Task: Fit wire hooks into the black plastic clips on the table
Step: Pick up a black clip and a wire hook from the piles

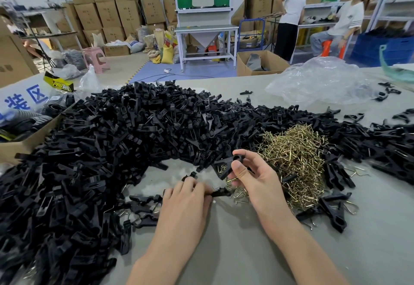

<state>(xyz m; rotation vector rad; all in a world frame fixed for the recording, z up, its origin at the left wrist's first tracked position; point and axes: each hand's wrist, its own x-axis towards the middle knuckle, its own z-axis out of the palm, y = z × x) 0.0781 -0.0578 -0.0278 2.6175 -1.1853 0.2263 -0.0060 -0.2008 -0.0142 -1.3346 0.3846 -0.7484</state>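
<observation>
A huge heap of black plastic clips (116,141) covers the left and middle of the grey table (224,251). To its right lies a pile of brass-coloured wire hooks (295,150). My right hand (253,177) holds a black clip (226,165) between thumb and fingers, lifted a little above the edge of the hook pile. My left hand (186,199) rests low on the table, its fingers closed on another black clip piece (220,193) that points toward the hooks. A wire hook (240,196) lies just beyond that piece.
Several finished clips with hooks (333,210) lie at the right near the hook pile. A crumpled clear plastic bag (320,83) sits at the back right. A cardboard box (20,137) stands at the left edge. Two people are at benches far behind.
</observation>
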